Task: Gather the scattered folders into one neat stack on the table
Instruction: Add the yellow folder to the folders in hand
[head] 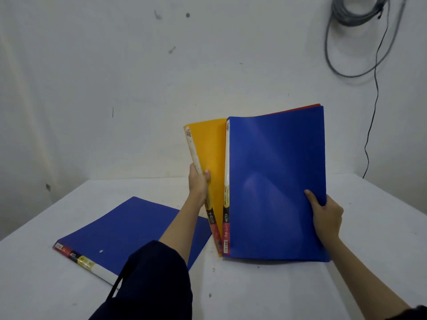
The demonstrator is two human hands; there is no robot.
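My left hand (198,184) grips the spine edge of a yellow folder (211,155), held upright with its bottom near the white table (265,292). My right hand (325,215) holds the right edge of a blue folder (275,181), also upright, overlapping the yellow one. Behind the blue folder a thin strip of a red folder (307,107) shows along the top edge. A second blue folder (120,236) lies flat on the table to the left, its labelled spine toward me, partly under my left forearm.
A white wall stands close behind the table. Grey coiled cables (355,17) hang at the upper right, with a black cord (372,125) running down the wall. My dark sleeve (152,282) covers the near left part of the table.
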